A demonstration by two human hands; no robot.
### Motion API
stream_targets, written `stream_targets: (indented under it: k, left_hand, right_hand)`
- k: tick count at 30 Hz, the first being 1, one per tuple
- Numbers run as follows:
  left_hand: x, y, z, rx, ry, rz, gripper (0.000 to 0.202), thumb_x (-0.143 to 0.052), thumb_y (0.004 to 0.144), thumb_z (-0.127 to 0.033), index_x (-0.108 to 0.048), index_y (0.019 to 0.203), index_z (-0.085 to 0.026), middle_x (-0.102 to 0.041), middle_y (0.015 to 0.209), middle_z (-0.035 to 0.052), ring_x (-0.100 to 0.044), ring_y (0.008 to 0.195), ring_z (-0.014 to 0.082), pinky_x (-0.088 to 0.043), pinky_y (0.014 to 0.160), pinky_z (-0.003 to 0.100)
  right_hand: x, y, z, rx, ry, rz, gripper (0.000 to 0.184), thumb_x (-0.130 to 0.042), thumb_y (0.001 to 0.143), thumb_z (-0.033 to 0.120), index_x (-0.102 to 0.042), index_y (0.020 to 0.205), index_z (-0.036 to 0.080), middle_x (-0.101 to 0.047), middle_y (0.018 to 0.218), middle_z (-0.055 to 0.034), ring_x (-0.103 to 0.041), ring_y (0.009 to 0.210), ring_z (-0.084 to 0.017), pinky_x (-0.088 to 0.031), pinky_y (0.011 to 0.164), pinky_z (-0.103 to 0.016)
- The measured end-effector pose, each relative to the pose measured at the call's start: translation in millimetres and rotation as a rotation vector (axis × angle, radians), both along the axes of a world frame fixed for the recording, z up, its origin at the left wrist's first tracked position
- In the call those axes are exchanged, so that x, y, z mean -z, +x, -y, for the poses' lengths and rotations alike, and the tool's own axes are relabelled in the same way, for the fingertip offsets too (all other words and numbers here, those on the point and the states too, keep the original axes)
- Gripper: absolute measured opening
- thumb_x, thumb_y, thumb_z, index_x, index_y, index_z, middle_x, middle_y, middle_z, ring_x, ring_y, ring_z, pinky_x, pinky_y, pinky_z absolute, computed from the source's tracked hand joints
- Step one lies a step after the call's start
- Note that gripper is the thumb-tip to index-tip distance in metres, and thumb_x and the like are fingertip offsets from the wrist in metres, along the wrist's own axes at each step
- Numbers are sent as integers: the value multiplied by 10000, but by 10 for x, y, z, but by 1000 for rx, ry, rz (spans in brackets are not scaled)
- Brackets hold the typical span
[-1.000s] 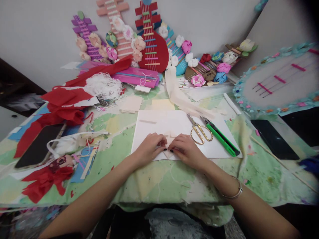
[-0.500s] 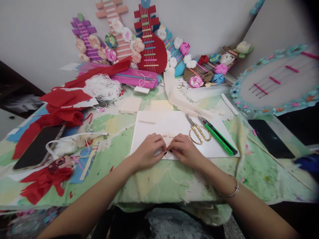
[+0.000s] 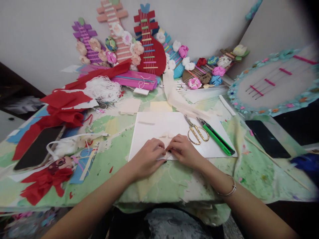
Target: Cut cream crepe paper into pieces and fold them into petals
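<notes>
Over the near edge of a white board (image 3: 152, 134), both hands meet on a small cream piece of paper (image 3: 166, 136), whose far end shows beyond the fingers. My left hand (image 3: 151, 153) has its fingers curled on the paper's left side, the thumb lying a little lower. My right hand (image 3: 183, 149) pinches it from the right, fingertips almost touching the left ones. Fingers hide most of the piece. Gold-handled scissors (image 3: 198, 134) lie just right of my right hand, beside a green utility knife (image 3: 218, 137). A thin cream strip (image 3: 146, 122) rests at the board's upper left.
A long cream paper strip (image 3: 174, 96) trails behind the board. Red paper (image 3: 50, 116), white string (image 3: 102, 89) and a phone (image 3: 38, 147) lie left; another phone (image 3: 267, 138) lies right. Colourful paper-flowered lute shapes, including a red lute (image 3: 153, 54), lean on the wall.
My left thumb has moved down, away from its fingertips, and the left fingers have shifted slightly. My right hand keeps its pinch. The whole view has shifted slightly.
</notes>
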State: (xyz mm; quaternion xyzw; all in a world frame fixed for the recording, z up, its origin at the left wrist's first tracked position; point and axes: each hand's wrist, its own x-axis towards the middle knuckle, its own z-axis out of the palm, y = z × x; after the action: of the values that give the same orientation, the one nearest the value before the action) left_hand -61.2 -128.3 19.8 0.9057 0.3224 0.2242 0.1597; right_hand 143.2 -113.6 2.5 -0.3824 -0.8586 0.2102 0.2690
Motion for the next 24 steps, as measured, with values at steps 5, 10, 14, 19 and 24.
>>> stream_targets:
  k: [5,10,14,19,24]
  left_hand:
    - [100,71,366,-81,178,-86,305,-477,896,-213,-487,1177,-95,-557,1148,172,-499,1085,271,-448,923,432]
    - [256,153,604,-207,158,-163,496,-474,903,-315,-377,1322,-68,-497,1288,210,-451,1209,319,-402,988,482]
    - [297,173,622,-246,94,-165,540,-476,903,-339,-342,1362,-87,-464,1335,189,-413,1249,299,-369,1028,463]
    - [274,188,599,-244,68,-151,516,-471,905,-343,-369,1353,-107,-474,1323,183,-415,1246,301,-366,1024,472]
    - [277,188,603,-246,77,-156,525,-484,899,-341,-377,1348,-90,-475,1321,187,-413,1245,301,-366,1026,468]
  right_hand:
    - [-2,6,0,5,8,-18,195,-549,782,49,-667,838,194,-612,793,-42,-513,846,-196,-352,773,-360]
    - [-20,-1,1,42,-48,-27,177,-555,783,63,-624,874,199,-627,783,-35,-534,823,-196,-362,781,-365]
    - [-39,-10,-1,111,-135,-58,276,-593,759,75,-537,1000,199,-630,767,-9,-556,762,-178,-367,797,-364]
    - [-41,-9,-6,109,-148,-48,277,-586,761,69,-526,997,202,-633,781,-13,-558,776,-184,-366,792,-359]
    - [-36,-10,-9,103,-143,-45,266,-582,761,65,-532,986,198,-632,782,-16,-548,792,-187,-360,804,-364]
